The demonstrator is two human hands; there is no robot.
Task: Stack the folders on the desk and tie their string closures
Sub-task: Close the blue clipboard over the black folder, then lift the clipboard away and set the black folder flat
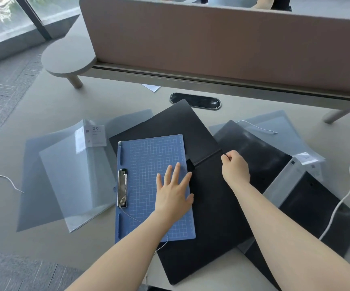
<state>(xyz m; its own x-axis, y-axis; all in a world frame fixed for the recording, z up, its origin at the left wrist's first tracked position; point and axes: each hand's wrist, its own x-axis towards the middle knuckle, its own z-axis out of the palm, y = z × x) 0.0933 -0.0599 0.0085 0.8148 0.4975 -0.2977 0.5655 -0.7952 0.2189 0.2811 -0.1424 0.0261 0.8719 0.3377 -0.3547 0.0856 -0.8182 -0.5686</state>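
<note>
Pinching a black band [208, 157] on the black folder [207, 196] mid-desk [64, 101], the right hand [235, 168] pulls it taut while the left hand [175, 190] lies flat and spread on the blue clipboard [148, 164].

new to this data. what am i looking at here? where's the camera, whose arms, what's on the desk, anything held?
There is no robot here. A person wears one wide-angle camera on the head, looking down at their own bare arms. The left hand lies flat, fingers spread, on a blue clipboard with a metal clip. That clipboard sits on a large black folder. The right hand pinches the black elastic band that runs across that folder. Around them on the desk lie translucent grey folders, another black folder, a loose white string and a white cable.
</note>
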